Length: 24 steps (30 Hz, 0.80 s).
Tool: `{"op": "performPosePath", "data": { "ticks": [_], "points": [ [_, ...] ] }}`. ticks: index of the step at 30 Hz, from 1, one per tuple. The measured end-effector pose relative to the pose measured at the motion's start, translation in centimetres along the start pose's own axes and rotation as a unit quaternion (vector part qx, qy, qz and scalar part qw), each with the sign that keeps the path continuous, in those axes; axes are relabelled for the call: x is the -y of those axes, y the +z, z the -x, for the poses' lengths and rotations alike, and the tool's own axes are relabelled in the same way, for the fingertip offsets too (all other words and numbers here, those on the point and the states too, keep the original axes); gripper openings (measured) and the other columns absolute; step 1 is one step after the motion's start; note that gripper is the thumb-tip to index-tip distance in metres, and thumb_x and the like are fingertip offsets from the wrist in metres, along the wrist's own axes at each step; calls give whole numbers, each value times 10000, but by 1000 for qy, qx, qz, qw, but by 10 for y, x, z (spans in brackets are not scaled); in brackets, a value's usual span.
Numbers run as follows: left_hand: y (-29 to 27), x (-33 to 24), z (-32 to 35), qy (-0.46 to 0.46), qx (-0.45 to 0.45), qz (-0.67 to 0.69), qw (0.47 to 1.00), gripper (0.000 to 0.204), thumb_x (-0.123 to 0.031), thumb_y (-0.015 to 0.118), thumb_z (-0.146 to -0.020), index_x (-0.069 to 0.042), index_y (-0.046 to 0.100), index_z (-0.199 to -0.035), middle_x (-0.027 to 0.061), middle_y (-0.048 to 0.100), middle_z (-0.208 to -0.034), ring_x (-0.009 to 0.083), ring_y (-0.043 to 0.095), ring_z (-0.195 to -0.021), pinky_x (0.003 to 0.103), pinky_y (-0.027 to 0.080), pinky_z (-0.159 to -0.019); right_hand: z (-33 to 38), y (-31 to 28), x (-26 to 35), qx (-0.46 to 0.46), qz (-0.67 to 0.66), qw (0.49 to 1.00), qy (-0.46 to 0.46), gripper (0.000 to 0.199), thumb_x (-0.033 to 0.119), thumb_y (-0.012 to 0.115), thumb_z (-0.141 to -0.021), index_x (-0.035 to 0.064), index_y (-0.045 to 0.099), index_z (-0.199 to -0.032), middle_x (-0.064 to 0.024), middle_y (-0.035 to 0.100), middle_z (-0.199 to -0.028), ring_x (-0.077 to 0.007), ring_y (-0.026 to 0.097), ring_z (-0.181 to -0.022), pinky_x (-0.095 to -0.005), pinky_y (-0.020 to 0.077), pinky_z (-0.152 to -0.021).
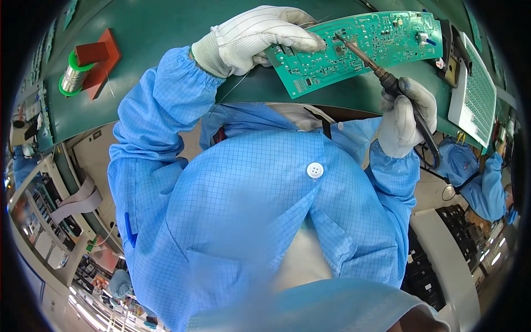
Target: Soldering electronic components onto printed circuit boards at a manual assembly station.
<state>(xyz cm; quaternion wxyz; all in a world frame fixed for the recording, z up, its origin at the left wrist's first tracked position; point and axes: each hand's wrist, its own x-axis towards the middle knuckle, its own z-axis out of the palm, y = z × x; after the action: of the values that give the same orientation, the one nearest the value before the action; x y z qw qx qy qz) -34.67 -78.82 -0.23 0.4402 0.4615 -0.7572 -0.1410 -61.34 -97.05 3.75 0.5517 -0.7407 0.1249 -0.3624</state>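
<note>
Two gloved hands work above our blue smock. Nearest us, our right hand [406,119] has its grip closed around the dark handle of the soldering iron [369,58], wrist bent so the shaft slants up and left, its tip touching the green circuit board [354,47]. Further out, our left hand [251,39] pinches the board's left end, fingers curled over the top edge, holding it tilted just above the green worktop [155,33]. We judge the main risk is the board shifting in that one-ended hold, so the hot tip skids onto neighbouring joints. A fine wire seems to run under the left hand. Well apart, far left, sits a solder spool [74,74] beside a red block [102,58].
</note>
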Motion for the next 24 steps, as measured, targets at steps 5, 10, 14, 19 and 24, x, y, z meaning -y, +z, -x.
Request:
{"op": "performPosePath", "data": {
  "ticks": [5, 10, 14, 19, 24],
  "points": [
    [1, 5, 0, 46, -13, 24, 999, 493, -231, 621, -867, -22, 609, -1313, 288, 620, -1231, 495, 595, -1042, 509, 488, -920, 0, 4, 0, 13, 12, 1000, 15, 237, -28, 587, -856, -33, 657, -1082, -176, 691, -1038, -182, 683, -686, -272, 557, -593],
    [2, 2, -1, 37, -22, 35, 998, 491, -238, 613, -878, -33, 602, -1324, 282, 623, -1214, 489, 595, -1030, 506, 488, -911, -3, 6, 3, 3, 8, 998, 65, 243, -16, 574, -871, -41, 653, -1099, -181, 687, -1001, -177, 671, -673, -266, 550, -592],
    [4, 4, -4, 51, -21, 37, 998, 479, -235, 625, -869, -43, 612, -1308, 272, 627, -1202, 475, 597, -1020, 493, 492, -897, -7, 3, 5, 0, -21, 991, 130, 240, 20, 561, -890, -49, 654, -1101, -184, 681, -927, -158, 636, -643, -257, 520, -564],
    [-3, 5, 3, -8, 25, 33, 999, 440, -213, 621, -877, -44, 623, -1283, 263, 632, -1185, 457, 603, -1010, 478, 497, -891, -11, -7, 0, -98, -102, 983, 116, 251, 60, 556, -900, -44, 659, -1104, -168, 666, -818, -150, 583, -604, -247, 464, -530],
    [-3, 18, 6, 44, 11, -22, 999, 444, -201, 622, -873, -56, 628, -1293, 257, 635, -1179, 451, 607, -1003, 473, 504, -885, -5, -9, -6, -84, -37, 994, 64, 243, 49, 553, -899, -43, 661, -1097, -184, 678, -879, -161, 625, -634, -242, 496, -547]
  ]
}}
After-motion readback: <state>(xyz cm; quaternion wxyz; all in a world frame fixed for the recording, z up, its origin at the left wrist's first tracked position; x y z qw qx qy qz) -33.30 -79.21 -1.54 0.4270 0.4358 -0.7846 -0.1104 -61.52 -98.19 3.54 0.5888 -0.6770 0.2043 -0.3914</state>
